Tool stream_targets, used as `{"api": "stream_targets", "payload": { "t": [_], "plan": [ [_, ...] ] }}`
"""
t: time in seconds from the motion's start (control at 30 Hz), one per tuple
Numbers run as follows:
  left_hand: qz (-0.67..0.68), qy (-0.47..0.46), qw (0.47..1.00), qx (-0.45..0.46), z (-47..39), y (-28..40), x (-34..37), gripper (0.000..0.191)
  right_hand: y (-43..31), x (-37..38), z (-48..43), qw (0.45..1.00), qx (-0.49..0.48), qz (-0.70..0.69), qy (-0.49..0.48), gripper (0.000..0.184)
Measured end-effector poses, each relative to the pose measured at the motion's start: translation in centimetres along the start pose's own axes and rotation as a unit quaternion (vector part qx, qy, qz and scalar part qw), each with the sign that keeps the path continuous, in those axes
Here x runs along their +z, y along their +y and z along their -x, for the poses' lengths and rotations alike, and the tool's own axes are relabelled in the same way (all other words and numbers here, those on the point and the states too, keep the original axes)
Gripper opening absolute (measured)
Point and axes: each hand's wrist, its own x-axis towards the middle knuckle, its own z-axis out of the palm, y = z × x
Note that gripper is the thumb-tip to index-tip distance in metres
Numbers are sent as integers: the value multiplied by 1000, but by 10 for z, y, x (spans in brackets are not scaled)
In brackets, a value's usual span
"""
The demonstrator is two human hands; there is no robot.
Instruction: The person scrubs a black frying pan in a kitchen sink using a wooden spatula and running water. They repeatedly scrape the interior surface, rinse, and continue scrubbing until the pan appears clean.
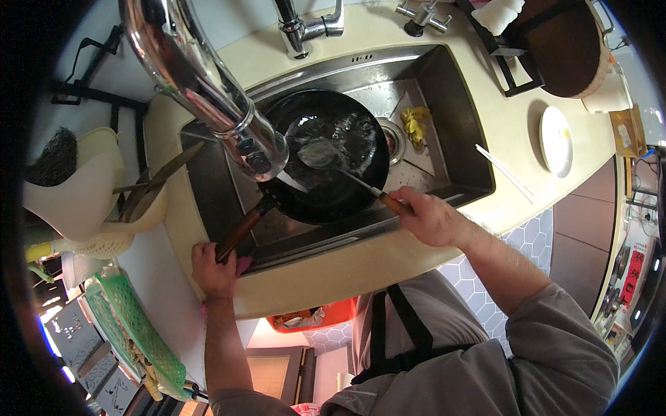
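A black wok sits in the stainless steel sink with water in it. My left hand grips the end of its wooden handle at the sink's front left edge. In my right hand is the wooden grip of a metal ladle or spatula, whose head rests in the water inside the wok. From the chrome faucet spout above the wok's left side, water runs down into it. Something pink lies beside my left hand, partly hidden.
A yellow crumpled scrap lies in the sink near the drain. White chopsticks rest on the right counter by a white plate. At the left stand a knife in a holder and a green basket. An orange bin is below.
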Motion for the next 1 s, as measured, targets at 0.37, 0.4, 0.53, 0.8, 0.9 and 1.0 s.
{"api": "stream_targets", "payload": {
  "t": [0.37,0.4,0.53,0.8,0.9,1.0],
  "plan": [
    [4,5,1000,12,-1,-3,0,43,-22,53,-16,999,11,-50,7,45],
    [3,7,1000,13,0,-3,1,43,-23,50,-7,998,9,-55,-20,45],
    [15,10,1000,2,2,-5,2,42,-21,5,22,992,21,1,-128,35],
    [4,4,1000,11,2,-5,0,42,2,-79,22,980,63,173,-73,32],
    [-5,26,999,31,1,-4,0,42,15,-75,-3,980,14,195,29,33],
    [-13,24,1000,16,1,-3,0,43,25,-56,-30,964,-97,233,79,39]
  ]
}}
